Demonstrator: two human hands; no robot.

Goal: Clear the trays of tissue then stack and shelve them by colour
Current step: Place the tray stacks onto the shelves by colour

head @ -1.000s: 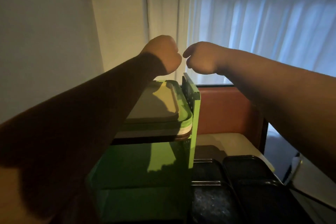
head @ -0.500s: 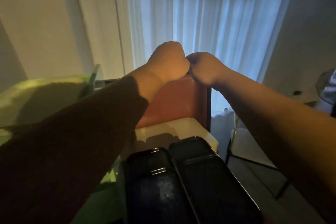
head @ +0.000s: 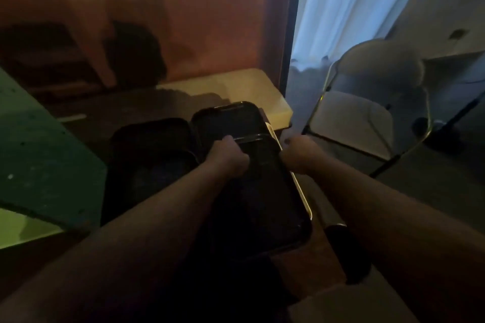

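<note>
Three black trays lie on the dark table in dim light. The nearest one (head: 262, 204) is at the right, a second (head: 228, 118) sits just beyond it, and a third (head: 152, 144) lies to their left. My left hand (head: 228, 156) grips the far rim of the nearest tray. At that tray's far right corner, my right hand (head: 298, 152) curls over the edge, its fingertips hidden. No tissue shows on the trays. The green shelf unit (head: 39, 152) stands at the left.
A brown padded bench back (head: 170, 21) with a cream seat (head: 236, 86) stands behind the table. A grey folding chair (head: 367, 113) is at the right beside the white curtain (head: 341, 8). A dark cylindrical object (head: 343, 249) lies by my right forearm.
Both hands came down from fists raised in front of the curtain and took hold of the nearest black tray. The view dropped from the window to the table.
</note>
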